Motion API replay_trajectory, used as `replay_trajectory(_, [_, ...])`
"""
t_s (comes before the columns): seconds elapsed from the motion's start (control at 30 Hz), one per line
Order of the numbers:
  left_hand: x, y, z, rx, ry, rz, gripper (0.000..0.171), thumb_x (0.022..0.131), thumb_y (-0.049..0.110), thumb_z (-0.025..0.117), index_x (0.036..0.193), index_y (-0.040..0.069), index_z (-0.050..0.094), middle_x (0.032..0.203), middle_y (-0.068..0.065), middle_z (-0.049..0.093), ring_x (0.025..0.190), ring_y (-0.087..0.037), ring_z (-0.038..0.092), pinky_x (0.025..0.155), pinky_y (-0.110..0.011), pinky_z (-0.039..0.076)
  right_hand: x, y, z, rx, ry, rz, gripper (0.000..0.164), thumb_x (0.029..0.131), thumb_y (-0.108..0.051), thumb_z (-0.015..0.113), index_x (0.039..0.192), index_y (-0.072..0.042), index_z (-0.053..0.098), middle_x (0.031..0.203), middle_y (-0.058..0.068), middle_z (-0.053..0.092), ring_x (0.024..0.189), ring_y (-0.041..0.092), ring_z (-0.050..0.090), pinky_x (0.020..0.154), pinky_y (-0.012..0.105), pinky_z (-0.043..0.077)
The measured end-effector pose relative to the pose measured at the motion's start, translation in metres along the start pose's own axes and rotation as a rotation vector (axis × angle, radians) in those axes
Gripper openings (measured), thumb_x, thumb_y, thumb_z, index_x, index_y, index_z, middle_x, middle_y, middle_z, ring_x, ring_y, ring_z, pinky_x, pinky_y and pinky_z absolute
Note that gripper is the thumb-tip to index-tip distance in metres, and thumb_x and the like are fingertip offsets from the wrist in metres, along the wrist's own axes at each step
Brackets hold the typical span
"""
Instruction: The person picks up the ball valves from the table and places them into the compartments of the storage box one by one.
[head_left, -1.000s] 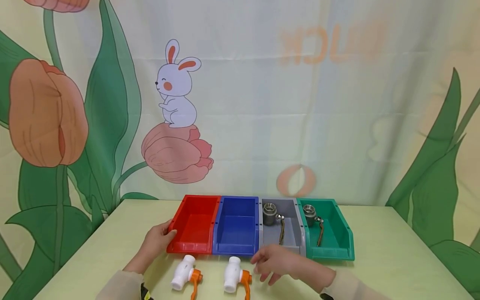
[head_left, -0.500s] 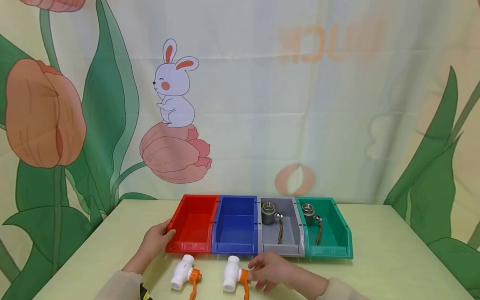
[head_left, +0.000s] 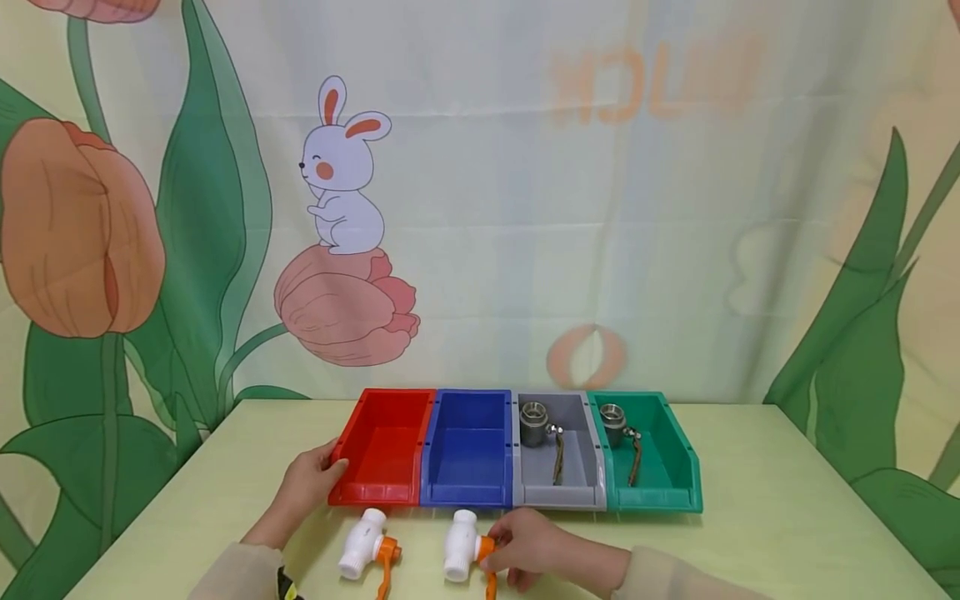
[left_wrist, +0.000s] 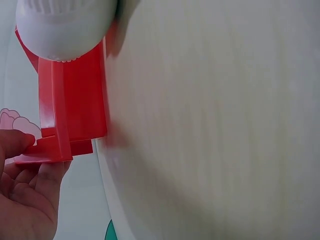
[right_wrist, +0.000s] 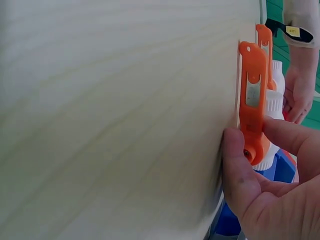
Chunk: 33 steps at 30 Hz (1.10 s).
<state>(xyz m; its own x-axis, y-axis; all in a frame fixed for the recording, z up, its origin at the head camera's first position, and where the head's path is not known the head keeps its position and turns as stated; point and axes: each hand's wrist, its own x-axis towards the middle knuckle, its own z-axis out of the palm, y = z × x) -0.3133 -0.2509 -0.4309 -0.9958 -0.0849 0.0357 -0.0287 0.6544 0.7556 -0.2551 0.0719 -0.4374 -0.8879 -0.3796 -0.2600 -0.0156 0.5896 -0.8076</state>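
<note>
My left hand grips the left side of the red bin, thumb over the rim and fingers beneath it in the left wrist view. Just in front of the bins, two white plastic ball valves with orange lever handles lie on the table. At the right-hand ball valve, my right hand pinches the base of the orange handle between thumb and forefinger. The left-hand ball valve lies untouched between both hands. Part of the right valve's handle is hidden behind my thumb in the head view.
Joined to the red bin in a row are a blue bin, a grey bin and a green bin. One metal ball valve stands in the grey bin, another metal valve in the green. A printed curtain hangs behind the table.
My right hand has moved left from beside the right-hand white ball valve and taken hold of its orange handle. My left hand keeps its grip on the red bin.
</note>
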Motion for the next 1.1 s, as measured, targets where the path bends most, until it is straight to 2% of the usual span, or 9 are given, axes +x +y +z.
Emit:
replay_trajectory(0.27, [0.0, 0.0, -0.001, 0.001, 0.006, -0.001, 0.054, 0.104, 0.007, 0.053, 0.152, -0.012, 0.035, 0.146, -0.036, 0.051, 0.126, -0.049, 0.057, 0.105, -0.053, 0.054, 0.001, -0.008, 0.006, -0.032, 0.034, 0.021, 0.017, 0.083, -0.005, 0.078, 0.097, -0.003, 0.07, 0.068, 0.001, 0.06, 0.044, 0.007, 0.05, 0.047, 0.027, 0.059])
replay_trajectory(0.5, [0.0, -0.001, 0.001, -0.01, 0.005, -0.01, 0.054, 0.104, 0.008, 0.053, 0.152, -0.012, 0.035, 0.146, -0.036, 0.051, 0.126, -0.05, 0.057, 0.104, -0.053, 0.054, 0.001, -0.009, 0.01, 0.044, 0.043, 0.02, 0.01, 0.08, -0.002, 0.075, 0.084, -0.005, 0.067, 0.061, 0.0, 0.061, 0.048, 0.008, 0.056, 0.05, 0.03, 0.062])
replay_trajectory(0.63, [0.001, 0.0, 0.002, -0.016, 0.008, -0.01, 0.055, 0.105, 0.008, 0.053, 0.152, -0.012, 0.034, 0.146, -0.036, 0.051, 0.126, -0.05, 0.057, 0.104, -0.053, 0.054, 0.001, -0.01, 0.009, 0.084, 0.03, 0.018, 0.009, 0.079, 0.0, 0.074, 0.083, -0.005, 0.067, 0.06, 0.0, 0.061, 0.048, 0.007, 0.056, 0.051, 0.028, 0.061])
replay_trajectory(0.87, [0.002, -0.001, 0.003, -0.012, 0.011, -0.008, 0.055, 0.105, 0.008, 0.053, 0.152, -0.011, 0.035, 0.146, -0.035, 0.051, 0.126, -0.049, 0.058, 0.104, -0.053, 0.054, 0.002, -0.009, 0.006, 0.114, -0.008, 0.044, 0.01, 0.082, 0.002, 0.071, 0.09, -0.002, 0.069, 0.063, 0.0, 0.06, 0.049, 0.007, 0.056, 0.053, 0.025, 0.061])
replay_trajectory(1.1, [0.001, -0.002, 0.003, -0.013, 0.013, -0.016, 0.055, 0.105, 0.008, 0.053, 0.153, -0.011, 0.034, 0.146, -0.035, 0.051, 0.126, -0.048, 0.058, 0.104, -0.052, 0.054, -0.001, -0.013, 0.006, 0.176, -0.045, 0.025, 0.012, 0.082, 0.009, 0.067, 0.091, 0.001, 0.068, 0.059, 0.002, 0.06, 0.048, 0.008, 0.057, 0.053, 0.027, 0.062])
